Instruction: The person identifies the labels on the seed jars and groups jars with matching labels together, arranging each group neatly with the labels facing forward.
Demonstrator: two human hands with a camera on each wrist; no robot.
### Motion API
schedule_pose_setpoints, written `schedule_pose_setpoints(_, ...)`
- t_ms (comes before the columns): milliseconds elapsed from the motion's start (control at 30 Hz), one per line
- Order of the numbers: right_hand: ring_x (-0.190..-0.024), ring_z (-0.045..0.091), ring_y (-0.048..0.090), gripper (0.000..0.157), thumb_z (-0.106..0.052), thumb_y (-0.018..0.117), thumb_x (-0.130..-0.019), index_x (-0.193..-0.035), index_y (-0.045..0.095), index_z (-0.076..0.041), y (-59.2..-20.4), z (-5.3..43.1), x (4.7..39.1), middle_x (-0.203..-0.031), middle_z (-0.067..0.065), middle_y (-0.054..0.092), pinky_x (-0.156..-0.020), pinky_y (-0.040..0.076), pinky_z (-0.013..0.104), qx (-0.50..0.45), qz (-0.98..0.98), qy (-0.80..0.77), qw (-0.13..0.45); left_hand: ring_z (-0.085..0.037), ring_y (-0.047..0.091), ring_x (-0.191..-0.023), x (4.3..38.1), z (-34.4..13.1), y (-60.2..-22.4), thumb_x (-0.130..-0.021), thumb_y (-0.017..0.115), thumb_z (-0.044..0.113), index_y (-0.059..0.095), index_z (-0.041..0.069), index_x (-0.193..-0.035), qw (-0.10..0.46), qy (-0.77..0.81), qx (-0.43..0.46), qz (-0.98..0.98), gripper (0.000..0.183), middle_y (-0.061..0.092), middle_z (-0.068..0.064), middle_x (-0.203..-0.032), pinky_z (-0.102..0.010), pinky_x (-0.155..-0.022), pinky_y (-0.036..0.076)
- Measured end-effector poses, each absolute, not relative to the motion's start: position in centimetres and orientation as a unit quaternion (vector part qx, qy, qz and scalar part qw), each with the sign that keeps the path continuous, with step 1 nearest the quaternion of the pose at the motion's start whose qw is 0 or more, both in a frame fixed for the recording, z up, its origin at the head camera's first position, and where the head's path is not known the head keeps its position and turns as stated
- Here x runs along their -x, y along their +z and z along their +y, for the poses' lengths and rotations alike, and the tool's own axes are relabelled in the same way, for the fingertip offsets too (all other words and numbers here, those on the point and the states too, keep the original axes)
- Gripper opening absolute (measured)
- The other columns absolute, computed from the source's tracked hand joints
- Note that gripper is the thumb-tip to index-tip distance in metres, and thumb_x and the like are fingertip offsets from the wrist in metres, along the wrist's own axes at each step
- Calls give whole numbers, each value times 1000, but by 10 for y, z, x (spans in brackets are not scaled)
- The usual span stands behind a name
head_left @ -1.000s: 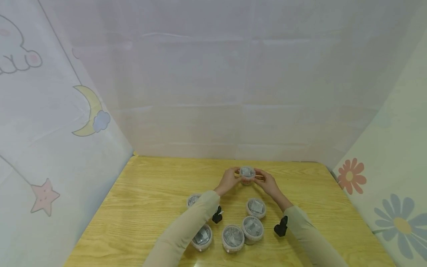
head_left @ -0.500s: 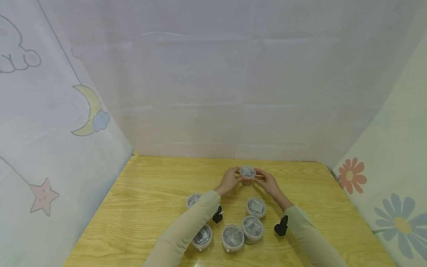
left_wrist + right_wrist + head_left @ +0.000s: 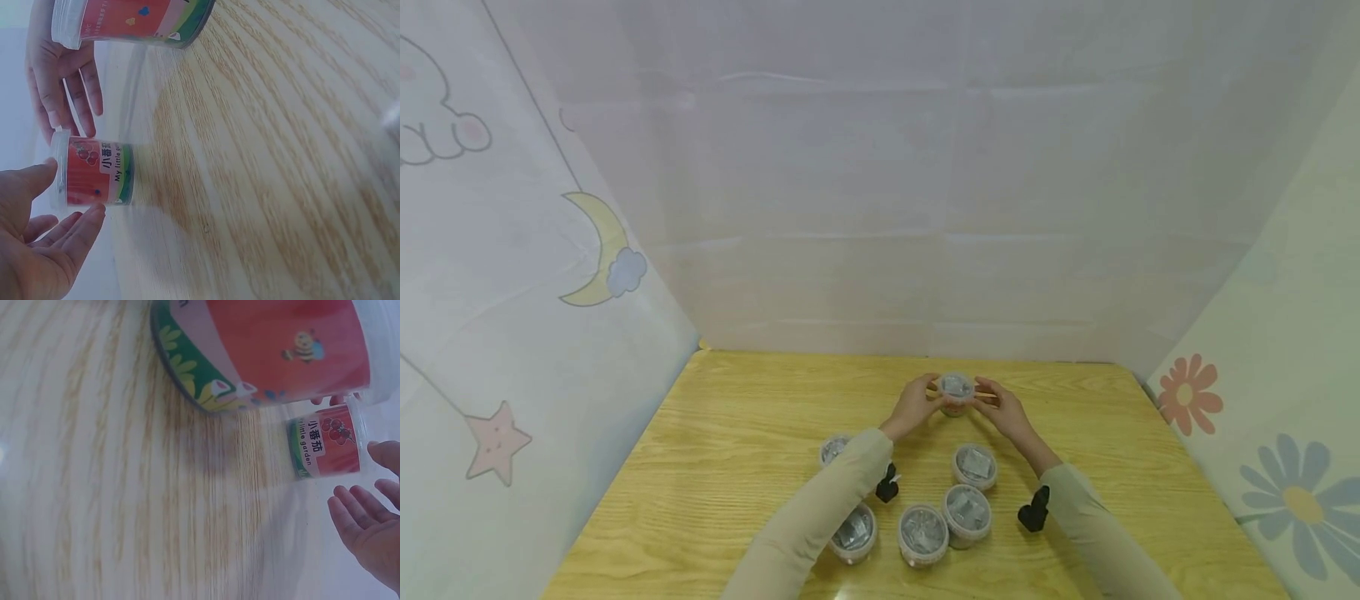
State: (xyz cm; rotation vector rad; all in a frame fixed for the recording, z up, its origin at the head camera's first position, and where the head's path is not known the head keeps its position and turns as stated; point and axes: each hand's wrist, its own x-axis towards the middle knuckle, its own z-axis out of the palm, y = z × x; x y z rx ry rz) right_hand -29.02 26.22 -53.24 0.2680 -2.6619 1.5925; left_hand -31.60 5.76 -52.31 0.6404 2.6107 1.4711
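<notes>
At the far part of the table stands a small clear-lidded tub, its red label printed with tomatoes and "My little garden". My left hand is at its left side; in the left wrist view the thumb lies by the lid and fairly straight fingers touch the wall. On the opposite side is my right hand. The right wrist view shows its fingers extended, with a small gap to the tub. Nearer me, another lidded tub stands between my forearms, and its red label shows large there.
Two more tubs, one and another, stand near the front. My left sleeve partly covers a tub and a farther one. A pale wall sheet rises behind the yellow wood table.
Both hands stay about the tub at the back. The tub and hands shift only very slightly, and the other tubs keep their places.
</notes>
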Motion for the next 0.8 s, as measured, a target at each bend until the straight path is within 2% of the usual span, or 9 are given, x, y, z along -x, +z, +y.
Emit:
schedule_pose_setpoints(267, -114, 45, 50, 55, -18, 59, -92, -139, 38, 0, -527, 264, 285, -130, 30, 45, -86, 50, 49, -78, -851, 519, 12, -27, 62, -99, 314, 53, -525, -90, 61, 31, 42, 0, -136, 44, 472, -217, 853, 59, 55, -18, -123, -31, -76, 55)
schedule_pose_setpoints(467, -114, 44, 50, 58, -29, 58, -92, -140, 37, -2, -531, 268, 284, -132, 28, 44, -85, 51, 46, -73, -861, 503, 18, -28, 62, -99, 313, 52, -526, -90, 60, 31, 42, 1, -136, 48, 454, -229, 860, 58, 55, -17, -125, -31, -75, 55)
schedule_pose_setpoints(800, -113, 41, 51, 54, -33, 57, -93, -138, 41, -8, -530, 272, 276, -135, 25, 42, -87, 49, 49, -68, -859, 507, 15, -28, 63, -98, 305, 45, -521, -90, 61, 34, 41, -1, -137, 55, 439, -224, 868, 61, 55, -19, -125, -34, -76, 55)
